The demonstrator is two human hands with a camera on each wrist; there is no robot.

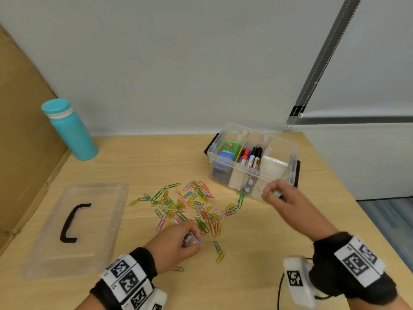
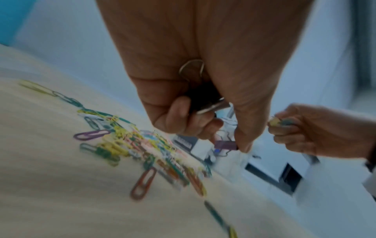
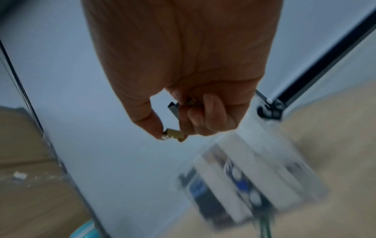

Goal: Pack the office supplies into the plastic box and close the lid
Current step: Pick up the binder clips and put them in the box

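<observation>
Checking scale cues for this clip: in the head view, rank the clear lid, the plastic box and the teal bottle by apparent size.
1. clear lid, though it lies nearer the camera
2. plastic box
3. teal bottle

1. I can read no text, brand or number in any of my three views.
2. The markers standing in the plastic box carry printed labels, too small for me to make out.
3. The wristbands show black-and-white coded square patterns, with no readable words.
</observation>
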